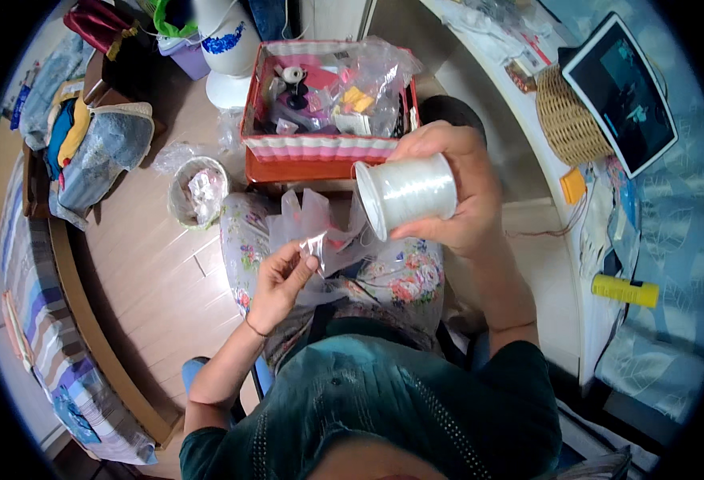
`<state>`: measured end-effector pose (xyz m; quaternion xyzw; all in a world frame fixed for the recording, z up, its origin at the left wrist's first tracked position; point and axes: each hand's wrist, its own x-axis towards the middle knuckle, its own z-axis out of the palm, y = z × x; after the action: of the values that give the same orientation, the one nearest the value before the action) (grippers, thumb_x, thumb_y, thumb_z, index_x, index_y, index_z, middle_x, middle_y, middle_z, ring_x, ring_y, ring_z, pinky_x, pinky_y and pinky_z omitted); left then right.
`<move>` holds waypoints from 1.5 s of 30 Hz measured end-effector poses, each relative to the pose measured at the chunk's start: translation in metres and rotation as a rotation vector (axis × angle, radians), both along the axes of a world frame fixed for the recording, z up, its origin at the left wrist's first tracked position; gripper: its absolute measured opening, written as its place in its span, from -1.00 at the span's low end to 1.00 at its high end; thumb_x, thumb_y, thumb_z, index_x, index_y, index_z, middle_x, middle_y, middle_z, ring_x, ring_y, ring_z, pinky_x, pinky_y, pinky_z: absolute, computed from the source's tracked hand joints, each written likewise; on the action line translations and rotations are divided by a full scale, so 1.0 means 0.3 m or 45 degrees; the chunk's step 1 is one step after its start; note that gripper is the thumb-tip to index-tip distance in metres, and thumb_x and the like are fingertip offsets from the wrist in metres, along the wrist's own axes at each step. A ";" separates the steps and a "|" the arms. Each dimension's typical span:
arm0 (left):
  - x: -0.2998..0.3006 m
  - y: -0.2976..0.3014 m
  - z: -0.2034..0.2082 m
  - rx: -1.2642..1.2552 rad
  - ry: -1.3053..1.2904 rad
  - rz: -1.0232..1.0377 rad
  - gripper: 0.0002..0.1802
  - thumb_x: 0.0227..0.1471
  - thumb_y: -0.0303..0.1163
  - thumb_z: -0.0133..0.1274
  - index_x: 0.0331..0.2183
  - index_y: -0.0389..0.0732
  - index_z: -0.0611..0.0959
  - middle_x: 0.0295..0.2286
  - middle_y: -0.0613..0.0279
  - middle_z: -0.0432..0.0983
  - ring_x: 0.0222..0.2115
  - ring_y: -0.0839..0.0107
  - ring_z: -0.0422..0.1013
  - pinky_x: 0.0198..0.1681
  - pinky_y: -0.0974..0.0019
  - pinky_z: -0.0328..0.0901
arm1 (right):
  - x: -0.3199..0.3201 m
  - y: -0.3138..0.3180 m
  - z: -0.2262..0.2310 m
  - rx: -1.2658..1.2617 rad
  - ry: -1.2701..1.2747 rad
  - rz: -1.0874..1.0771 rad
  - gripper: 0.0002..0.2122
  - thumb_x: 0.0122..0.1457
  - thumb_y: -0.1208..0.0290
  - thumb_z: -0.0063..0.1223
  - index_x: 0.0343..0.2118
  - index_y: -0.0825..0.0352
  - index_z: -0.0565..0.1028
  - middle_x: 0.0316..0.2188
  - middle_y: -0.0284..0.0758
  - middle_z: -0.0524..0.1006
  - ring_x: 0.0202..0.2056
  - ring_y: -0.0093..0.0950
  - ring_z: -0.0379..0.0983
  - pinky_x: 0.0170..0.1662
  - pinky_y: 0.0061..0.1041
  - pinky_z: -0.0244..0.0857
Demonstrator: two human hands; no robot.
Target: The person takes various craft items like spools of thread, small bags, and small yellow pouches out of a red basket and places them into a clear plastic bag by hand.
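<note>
Raised over my lap, a large spool of clear thread [416,192] lies on its side in my right hand [468,188]. The fingers are wrapped round its right end, and its white flange faces left. My left hand [284,280] pinches the edge of a thin clear plastic bag [324,232] between thumb and fingers. The bag hangs crumpled above my flower-patterned trousers [404,280], with something pinkish showing faintly through it. Its right side reaches up close to the spool's flange; whether they touch I cannot tell.
Ahead stands a pink-and-white lined box [320,148] holding small spools, yellow pieces and plastic bags. Left of it is a small waste bin [220,196] with crumpled wrapping. A white desk at the right carries a wicker basket [568,116], a tablet [624,92] and a yellow tube [624,290].
</note>
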<state>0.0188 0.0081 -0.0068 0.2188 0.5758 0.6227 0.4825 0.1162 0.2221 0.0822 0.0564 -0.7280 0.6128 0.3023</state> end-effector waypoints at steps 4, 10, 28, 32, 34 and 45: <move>-0.019 -0.020 0.027 0.006 -0.045 -0.050 -0.76 0.03 -0.40 -0.05 -0.22 -0.26 0.48 -0.54 0.49 0.36 -0.55 0.76 0.17 -0.51 0.65 0.03 | 0.054 -0.060 0.008 -0.038 0.031 -0.037 -0.38 -0.42 0.57 0.32 -0.21 0.32 0.24 -0.34 -0.22 0.35 -0.28 -0.41 0.32 -0.22 -0.48 0.23; -0.011 -0.041 0.028 0.148 -0.048 -0.017 -0.57 0.02 -0.21 -0.08 -0.10 -0.24 0.41 -0.59 0.42 0.38 -0.71 0.76 0.01 -0.65 0.65 -0.14 | 0.090 -0.113 -0.035 -0.207 -0.158 -0.018 -0.40 -0.41 0.56 0.31 -0.20 0.32 0.26 -0.30 -0.28 0.36 -0.26 -0.51 0.33 -0.20 -0.54 0.23; 0.012 0.008 0.204 0.295 -0.625 0.023 -0.36 -0.08 0.06 -0.06 -0.13 -0.28 0.36 -0.35 0.18 0.40 -0.60 0.66 0.19 -0.57 0.60 0.09 | 0.139 -0.140 -0.036 0.124 -0.292 0.087 -0.21 -0.28 0.51 0.22 0.09 0.36 0.06 0.02 -0.18 0.21 -0.01 -0.37 0.21 0.06 -0.38 0.03; 0.027 0.035 0.225 0.314 -0.842 0.018 -0.30 0.02 0.16 -0.31 -0.07 -0.27 0.31 -0.34 0.06 0.40 -0.70 0.67 0.04 -0.64 0.61 0.01 | 0.161 -0.128 -0.022 -0.259 -0.304 0.143 -0.29 -0.11 0.27 0.09 0.10 0.42 0.03 0.05 -0.13 0.17 0.03 -0.34 0.16 0.10 -0.33 -0.06; 0.032 0.044 0.217 0.305 -0.873 -0.013 -0.29 0.01 0.17 -0.32 -0.06 -0.26 0.31 -0.34 0.06 0.40 -0.71 0.67 0.04 -0.64 0.61 0.01 | 0.163 -0.124 -0.032 -0.309 -0.270 0.140 -0.34 0.02 0.05 -0.03 0.06 0.47 0.11 0.01 -0.12 0.23 0.02 -0.36 0.18 0.08 -0.36 -0.03; 0.081 0.066 0.220 0.168 -0.973 0.017 -0.32 0.02 0.21 -0.39 -0.14 -0.21 0.37 -0.44 0.17 0.40 -0.71 0.61 0.06 -0.65 0.56 0.00 | 0.120 -0.152 -0.084 -0.138 -0.340 0.068 -0.35 0.02 -0.01 -0.05 0.04 0.42 0.18 -0.02 -0.21 0.27 0.00 -0.48 0.18 0.04 -0.49 0.02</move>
<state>0.0431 0.0280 0.0592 -0.0023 0.3146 0.6983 0.6430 0.1522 0.1766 0.0569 -0.0228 -0.7257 0.6611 0.1890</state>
